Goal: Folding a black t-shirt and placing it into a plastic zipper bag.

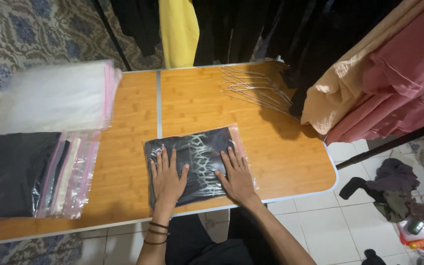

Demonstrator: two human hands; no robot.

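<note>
Both sets of fingers lie flat and spread, gripping nothing: the left hand [166, 179] and the right hand [236, 177] press palm-down, side by side, on a clear glossy plastic bag holding a folded black garment with a pale branching print [198, 159]. The bag is roughly rectangular, wrinkled and shiny at its corners, with a pinkish sealing strip along its right edge. Thin dark cord bracelets [156, 232] circle the left wrist. The packed garment rests near the front edge of a smooth orange-brown wood-grain folding table with a pale rim [138, 122], just right of the table's centre seam. Well to the left lies a stack of flat clear bags with pink strips, one holding dark fabric [25, 172], and behind it a pile of milky translucent empty bags [50, 95]. At the far right corner of the table sits a bundle of thin silvery wire hangers [258, 88]. Beyond hang dark clothes and a yellow garment [178, 29]; to the right, soft crinkled pink and beige garments [379, 73] drape from a rail. Crumpled dark clothes [393, 189] lie on the white tiled floor [320, 221].
</note>
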